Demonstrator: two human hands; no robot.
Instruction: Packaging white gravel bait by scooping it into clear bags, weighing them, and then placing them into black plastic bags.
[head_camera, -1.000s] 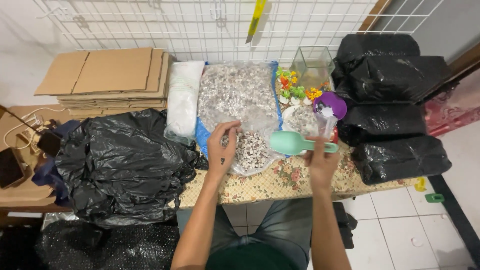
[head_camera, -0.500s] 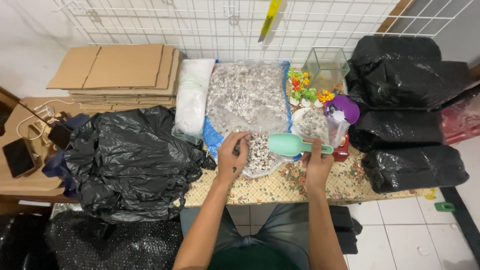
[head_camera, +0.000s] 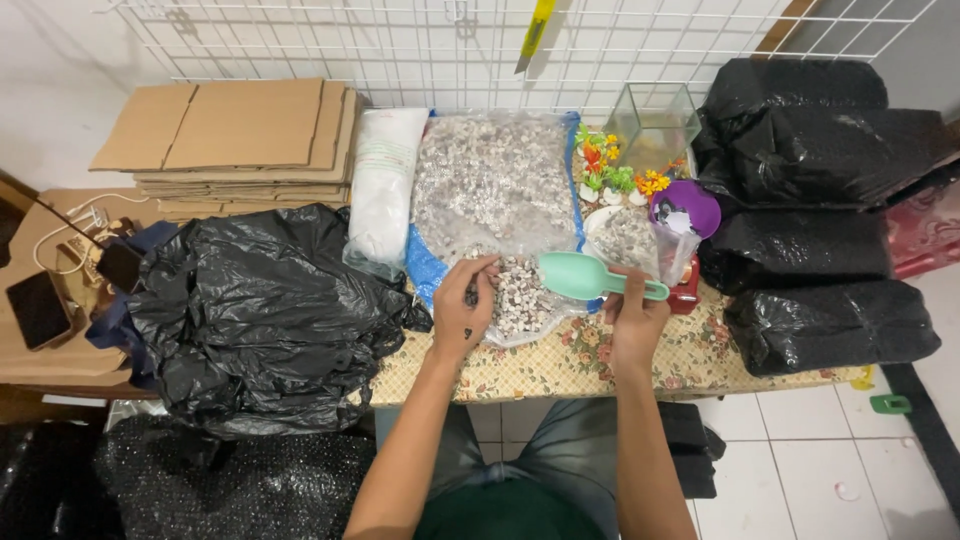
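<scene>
My right hand (head_camera: 634, 322) clamps the green scoop (head_camera: 592, 276) by its handle, bowl level over the open gravel bag (head_camera: 492, 190) near the table's (head_camera: 640, 362) front edge; my left hand (head_camera: 464, 312) pinches the bag's mouth, keeping it spread.

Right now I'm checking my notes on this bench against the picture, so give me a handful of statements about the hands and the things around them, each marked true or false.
1. The right hand holds a green scoop. True.
2. The left hand rests on the flattened cardboard. False: it is at the open end of the clear bag of pebbles.
3. The scoop's bowl points towards the left hand. True.
4. The glass tank stands on the floor. False: it stands at the back of the table.
5. A crumpled black plastic bag lies to the left of the pebbles. True.
</scene>
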